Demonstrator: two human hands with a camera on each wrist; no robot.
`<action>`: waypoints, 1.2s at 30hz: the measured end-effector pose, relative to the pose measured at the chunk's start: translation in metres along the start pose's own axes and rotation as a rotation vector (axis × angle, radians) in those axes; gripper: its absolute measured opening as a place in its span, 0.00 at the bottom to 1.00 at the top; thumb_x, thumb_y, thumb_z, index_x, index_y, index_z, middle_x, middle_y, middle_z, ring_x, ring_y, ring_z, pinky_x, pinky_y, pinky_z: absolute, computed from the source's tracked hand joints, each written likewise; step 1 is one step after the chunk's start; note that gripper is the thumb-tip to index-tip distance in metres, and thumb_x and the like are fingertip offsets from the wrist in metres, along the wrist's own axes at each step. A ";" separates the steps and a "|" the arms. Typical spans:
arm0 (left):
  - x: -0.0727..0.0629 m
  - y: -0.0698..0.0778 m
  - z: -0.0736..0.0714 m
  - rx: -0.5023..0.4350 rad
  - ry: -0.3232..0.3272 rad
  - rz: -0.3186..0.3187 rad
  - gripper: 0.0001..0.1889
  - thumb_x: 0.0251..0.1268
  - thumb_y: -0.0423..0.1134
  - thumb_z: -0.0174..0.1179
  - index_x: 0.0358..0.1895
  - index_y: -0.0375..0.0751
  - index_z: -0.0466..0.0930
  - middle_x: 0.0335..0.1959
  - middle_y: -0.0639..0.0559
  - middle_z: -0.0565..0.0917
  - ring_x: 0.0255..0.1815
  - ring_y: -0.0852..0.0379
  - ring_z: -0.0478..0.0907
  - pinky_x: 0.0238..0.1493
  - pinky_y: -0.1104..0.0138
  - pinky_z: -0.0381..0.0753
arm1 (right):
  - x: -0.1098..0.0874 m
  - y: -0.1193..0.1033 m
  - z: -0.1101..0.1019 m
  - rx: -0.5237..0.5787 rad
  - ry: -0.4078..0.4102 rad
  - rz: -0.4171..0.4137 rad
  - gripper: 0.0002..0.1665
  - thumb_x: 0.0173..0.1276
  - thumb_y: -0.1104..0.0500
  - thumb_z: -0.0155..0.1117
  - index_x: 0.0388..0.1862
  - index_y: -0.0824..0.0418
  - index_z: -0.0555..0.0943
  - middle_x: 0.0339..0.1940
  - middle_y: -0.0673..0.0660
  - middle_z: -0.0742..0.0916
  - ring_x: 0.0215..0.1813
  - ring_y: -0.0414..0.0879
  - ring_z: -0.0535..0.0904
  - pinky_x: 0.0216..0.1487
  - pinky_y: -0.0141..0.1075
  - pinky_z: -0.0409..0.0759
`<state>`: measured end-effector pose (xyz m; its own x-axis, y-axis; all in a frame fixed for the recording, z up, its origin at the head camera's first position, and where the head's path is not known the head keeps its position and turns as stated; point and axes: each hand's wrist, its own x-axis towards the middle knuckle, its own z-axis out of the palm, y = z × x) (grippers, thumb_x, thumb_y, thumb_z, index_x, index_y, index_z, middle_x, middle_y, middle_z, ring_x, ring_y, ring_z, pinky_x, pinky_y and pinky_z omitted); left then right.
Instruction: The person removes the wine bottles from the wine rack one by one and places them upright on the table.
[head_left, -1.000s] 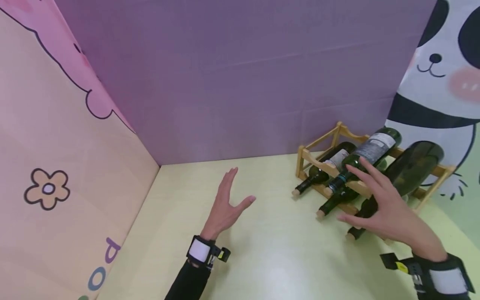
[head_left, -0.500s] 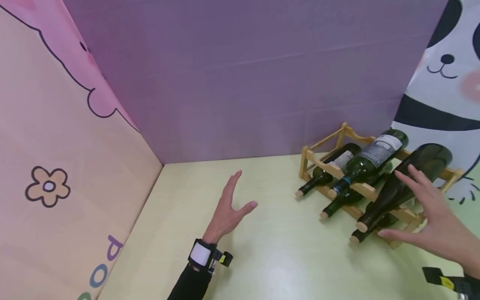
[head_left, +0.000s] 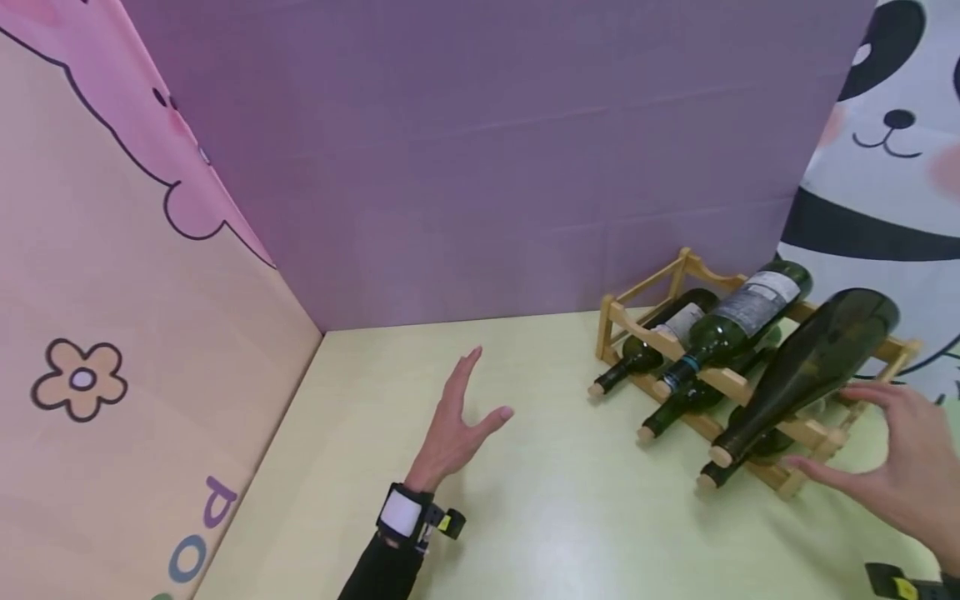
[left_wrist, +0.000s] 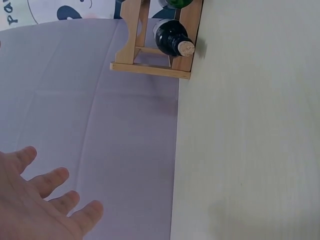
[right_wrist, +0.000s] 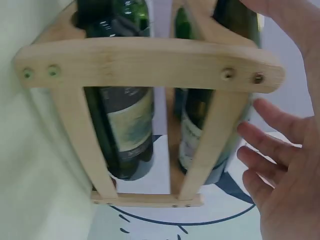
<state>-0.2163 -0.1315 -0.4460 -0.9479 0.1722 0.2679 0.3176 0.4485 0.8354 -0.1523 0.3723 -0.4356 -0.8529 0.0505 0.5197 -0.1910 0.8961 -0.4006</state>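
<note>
Five bottles (head_left: 738, 321) are seated in the rack (head_left: 726, 382), beside the spread right hand (head_left: 911, 454) and well apart from the spread, idle left hand (head_left: 453, 429); none is seen loose, so little seems left. Right-hand contact cannot be told. Since half a second ago, the right hand's fingers have been lowered beside the rack's end.

head: table (head_left: 525, 517) viewed from above, forward and down; rack (head_left: 731, 385) at three o'clock. rack shared with both wrist views: end-on, close in right; farther, at twelve o'clock, in left.
</note>
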 end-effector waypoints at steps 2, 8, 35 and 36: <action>-0.001 0.000 0.002 -0.002 -0.001 -0.001 0.47 0.65 0.61 0.65 0.82 0.72 0.46 0.86 0.57 0.46 0.87 0.49 0.42 0.78 0.32 0.46 | -0.001 0.005 0.004 -0.033 -0.024 -0.027 0.59 0.32 0.41 0.89 0.54 0.77 0.73 0.59 0.79 0.72 0.64 0.77 0.60 0.74 0.70 0.49; -0.003 0.002 0.006 0.012 0.001 0.003 0.46 0.66 0.61 0.64 0.82 0.71 0.46 0.86 0.57 0.46 0.87 0.48 0.41 0.78 0.32 0.45 | 0.002 0.018 0.013 -0.155 -0.069 -0.126 0.46 0.33 0.39 0.88 0.38 0.74 0.80 0.45 0.74 0.79 0.51 0.71 0.68 0.55 0.65 0.63; -0.006 0.009 0.023 -0.016 0.013 -0.004 0.44 0.68 0.60 0.63 0.82 0.66 0.50 0.85 0.57 0.50 0.86 0.48 0.45 0.80 0.36 0.48 | 0.028 0.030 0.023 -0.212 -0.061 -0.302 0.27 0.49 0.37 0.80 0.10 0.54 0.79 0.18 0.52 0.82 0.27 0.56 0.78 0.40 0.54 0.72; -0.006 0.010 0.024 -0.016 0.017 -0.005 0.44 0.68 0.60 0.63 0.82 0.67 0.50 0.85 0.57 0.51 0.86 0.49 0.45 0.80 0.36 0.48 | 0.028 0.028 0.024 -0.209 -0.066 -0.298 0.28 0.49 0.37 0.80 0.11 0.56 0.81 0.18 0.53 0.83 0.29 0.58 0.79 0.40 0.55 0.73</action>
<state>-0.2066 -0.1071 -0.4506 -0.9497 0.1550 0.2722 0.3130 0.4353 0.8441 -0.1935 0.3882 -0.4499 -0.8056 -0.2488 0.5377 -0.3384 0.9382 -0.0729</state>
